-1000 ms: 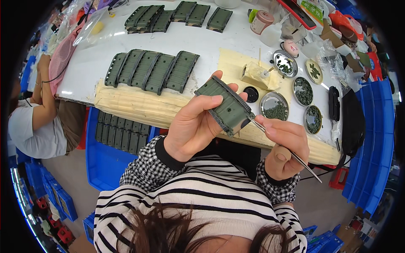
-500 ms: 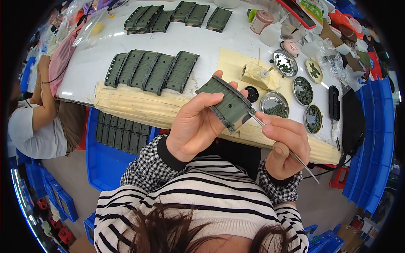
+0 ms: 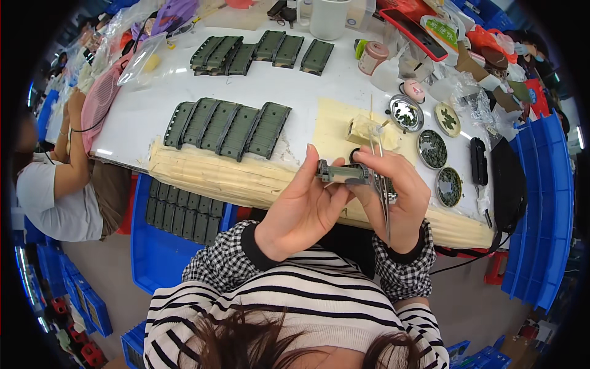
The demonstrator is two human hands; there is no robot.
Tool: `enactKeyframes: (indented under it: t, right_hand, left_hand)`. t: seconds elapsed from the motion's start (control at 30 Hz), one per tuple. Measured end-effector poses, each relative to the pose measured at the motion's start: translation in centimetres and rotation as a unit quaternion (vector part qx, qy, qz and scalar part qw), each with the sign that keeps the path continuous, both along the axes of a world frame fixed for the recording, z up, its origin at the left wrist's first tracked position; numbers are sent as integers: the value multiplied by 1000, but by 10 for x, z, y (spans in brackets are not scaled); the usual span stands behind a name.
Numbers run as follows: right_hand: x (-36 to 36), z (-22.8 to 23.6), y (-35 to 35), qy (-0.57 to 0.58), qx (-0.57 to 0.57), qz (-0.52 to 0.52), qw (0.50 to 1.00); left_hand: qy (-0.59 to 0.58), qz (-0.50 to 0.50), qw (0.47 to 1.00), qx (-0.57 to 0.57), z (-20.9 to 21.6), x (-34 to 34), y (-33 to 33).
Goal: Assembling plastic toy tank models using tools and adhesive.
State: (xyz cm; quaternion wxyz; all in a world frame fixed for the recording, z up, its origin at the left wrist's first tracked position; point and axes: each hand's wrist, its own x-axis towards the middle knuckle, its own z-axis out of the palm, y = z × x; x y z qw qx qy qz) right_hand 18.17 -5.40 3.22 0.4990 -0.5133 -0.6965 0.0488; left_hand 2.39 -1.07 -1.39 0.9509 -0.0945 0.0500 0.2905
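Between both hands, above the near table edge, is a curved green plastic piece (image 3: pixel 345 174) with a camouflage-patterned edge, now seen edge-on. My left hand (image 3: pixel 301 215) grips its left end between thumb and fingers. At the other end, the fingers of my right hand (image 3: pixel 402 194) touch the piece while the hand also holds metal tweezers (image 3: pixel 385 212), whose length runs across the palm. Similar green pieces (image 3: pixel 224 129) lie side by side on the table to the left, with more green pieces (image 3: pixel 270 49) farther back.
Right of my hands stand round dishes (image 3: pixel 432 149) of small dark green parts and a cream-wrapped block (image 3: pixel 365 130) on yellow paper. Padding (image 3: pixel 209 177) lines the table's near edge. A blue bin (image 3: pixel 147 246) below left holds more pieces. Another person (image 3: pixel 58 197) sits at far left.
The green piece has turned from face-up to edge-on. My right hand has moved left and up to its end, and the tweezers have swung from slanting to nearly upright, off the piece.
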Motion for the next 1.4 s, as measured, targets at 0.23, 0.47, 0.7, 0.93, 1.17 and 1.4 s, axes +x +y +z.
enactKeyframes:
  t: [0.23,0.47,0.7,0.93,1.17,1.4]
  right_hand:
    - [-2,2,1,35,-26,-1,999]
    - [-2,-4,-2,79,-50,-14,996]
    - [-7,6,-7,166,-129,8,978]
    - [29,-2,7,76,-29,-80,993]
    - [49,-11,38,-102,-35,-171,979]
    - [47,-7,32,-45,28,-177,983]
  left_hand:
    - [22,-61,995,70,2,-4,-9]
    - [76,-84,991,70,4,-4,-11]
    - [190,-26,939,286,-1,-9,-5]
    - [47,-87,956,275,-6,-15,11]
    - [109,-119,952,262,4,-8,19]
    - [32,-119,963,241,-6,-10,18]
